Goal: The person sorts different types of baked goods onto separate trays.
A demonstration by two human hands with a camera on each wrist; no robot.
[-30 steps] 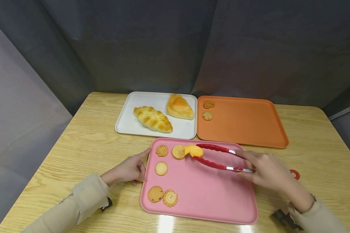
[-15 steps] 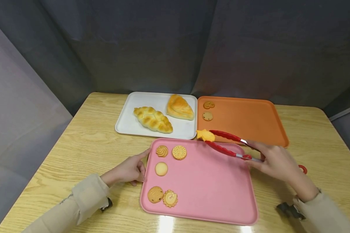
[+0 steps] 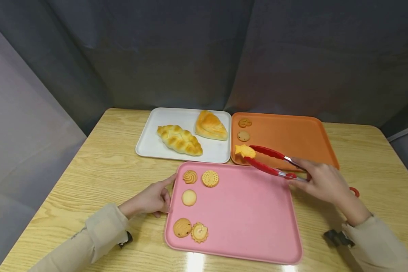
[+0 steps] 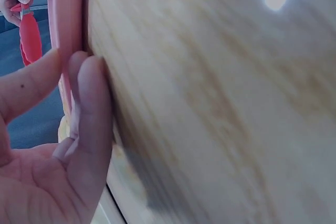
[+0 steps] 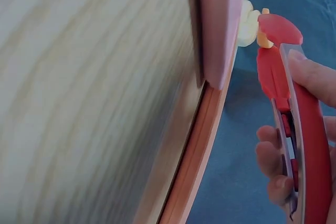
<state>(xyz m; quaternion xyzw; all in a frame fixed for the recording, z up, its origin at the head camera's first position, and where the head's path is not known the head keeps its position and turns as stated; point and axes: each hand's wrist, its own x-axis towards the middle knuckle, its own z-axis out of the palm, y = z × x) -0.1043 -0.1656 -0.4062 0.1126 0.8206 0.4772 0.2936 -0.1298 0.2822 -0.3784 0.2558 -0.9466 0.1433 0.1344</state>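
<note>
My right hand [image 3: 321, 181] grips a pair of red-tipped tongs [image 3: 266, 166], which pinch a yellow fish-shaped cookie [image 3: 245, 151] over the near left corner of the orange tray [image 3: 292, 143]. In the right wrist view the thumb lies along the metal arm of the tongs [image 5: 310, 145], fingers curled around the other side. My left hand [image 3: 153, 198] holds the left rim of the pink tray [image 3: 244, 223], its digits on either side of that rim in the left wrist view. Several round cookies lie on the pink tray, including a swirl cookie [image 3: 190, 176] and a dotted cookie [image 3: 210, 178].
On the orange tray sit a pretzel-shaped cookie [image 3: 245, 122] and a speckled round cookie [image 3: 243, 136]. The white tray [image 3: 146, 145] at back left bears a braided bread [image 3: 180, 139] and a triangular pastry [image 3: 210, 125]. A dark curtain [image 3: 176, 56] hangs behind the table.
The right hand has carried the fish-shaped cookie in the tongs from beside the dotted cookie on the pink tray, away and rightward to the orange tray. The left hand has stayed put.
</note>
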